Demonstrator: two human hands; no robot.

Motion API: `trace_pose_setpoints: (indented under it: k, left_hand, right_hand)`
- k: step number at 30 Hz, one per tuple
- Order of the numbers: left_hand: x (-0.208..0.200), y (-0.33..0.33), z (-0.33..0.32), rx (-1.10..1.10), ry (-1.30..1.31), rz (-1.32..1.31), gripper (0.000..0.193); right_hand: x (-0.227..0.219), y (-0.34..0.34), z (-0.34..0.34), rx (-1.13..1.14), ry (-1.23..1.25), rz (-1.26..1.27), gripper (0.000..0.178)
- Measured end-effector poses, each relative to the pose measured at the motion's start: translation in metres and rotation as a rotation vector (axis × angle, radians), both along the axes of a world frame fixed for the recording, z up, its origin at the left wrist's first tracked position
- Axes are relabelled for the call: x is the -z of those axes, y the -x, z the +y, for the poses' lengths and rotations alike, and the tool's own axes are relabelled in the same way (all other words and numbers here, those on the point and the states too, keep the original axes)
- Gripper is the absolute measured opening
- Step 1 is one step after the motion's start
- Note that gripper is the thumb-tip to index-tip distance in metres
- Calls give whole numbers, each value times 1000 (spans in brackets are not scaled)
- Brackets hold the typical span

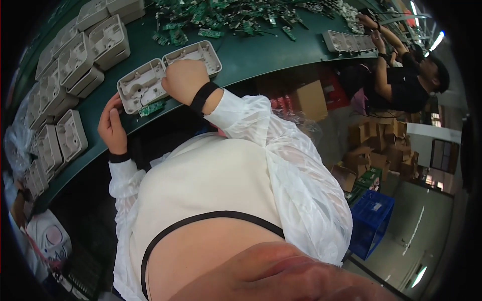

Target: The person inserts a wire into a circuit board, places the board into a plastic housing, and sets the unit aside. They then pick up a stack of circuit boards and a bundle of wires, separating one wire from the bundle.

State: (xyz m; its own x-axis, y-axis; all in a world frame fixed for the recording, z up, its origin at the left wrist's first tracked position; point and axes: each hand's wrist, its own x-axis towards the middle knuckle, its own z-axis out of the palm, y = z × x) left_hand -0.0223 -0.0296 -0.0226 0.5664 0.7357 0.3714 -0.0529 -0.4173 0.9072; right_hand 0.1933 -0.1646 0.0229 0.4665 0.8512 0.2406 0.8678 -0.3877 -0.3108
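Housing [131,86], pale grey and open side up, lay at eleven o'clock in the view on a green bench [251,55]. Left hand [113,128] was at its eight o'clock side, fingers and thumb loosely spread by the rim. Right hand [186,78] curled over where it met a second housing [210,56], at two o'clock; its fingertips were hidden, so I could not tell whether they pinched anything. A green board [151,109] lay just beside the first housing's six o'clock edge. Farther out were stacked housings [75,57] at ten o'clock, a board heap [175,35] at one, a co-worker [404,83] at three and a blue crate [371,218] at four.
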Motion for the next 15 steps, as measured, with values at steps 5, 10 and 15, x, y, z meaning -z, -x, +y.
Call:
trace_pose_setpoints:
  k: [5,10,15]
  left_hand:
    - [11,13,9,70,41,11,34]
    - [30,26,35,65,35,-50,37]
    - [70,50,78,23,77,2,41]
  right_hand:
    - [-5,6,-7,47,33,19,29]
    - [-24,0,-46,86,-15,-32,29]
    - [-34,-16,-80,182,70,-119,25]
